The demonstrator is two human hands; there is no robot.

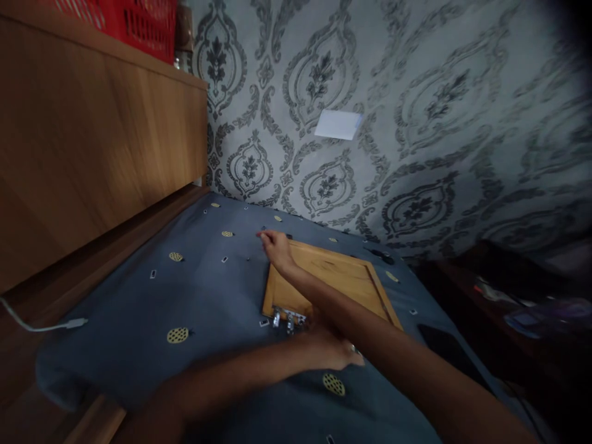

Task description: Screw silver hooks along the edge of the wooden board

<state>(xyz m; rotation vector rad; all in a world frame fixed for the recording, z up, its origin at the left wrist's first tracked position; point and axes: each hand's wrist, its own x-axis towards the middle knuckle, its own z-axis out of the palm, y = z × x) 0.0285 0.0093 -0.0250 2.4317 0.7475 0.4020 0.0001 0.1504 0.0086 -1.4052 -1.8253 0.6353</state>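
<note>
A wooden panel (340, 277) with a raised frame lies flat on a blue patterned sheet (217, 296). A metal hinge (287, 319) is fixed at its near left corner. My right hand (276, 248) reaches across the panel to its far left corner, with the fingers curled over the edge there. My left hand (330, 351) comes in from the left and rests at the panel's near edge, just right of the hinge. My right forearm crosses above it and hides part of its fingers, and the rest are blurred.
A tall wooden cupboard (92, 135) stands along the left with a red crate (139, 24) on top. A white cable (41, 327) lies by the sheet's left edge. A dark phone (444, 345) lies right of the panel. A patterned wall (416, 123) is behind.
</note>
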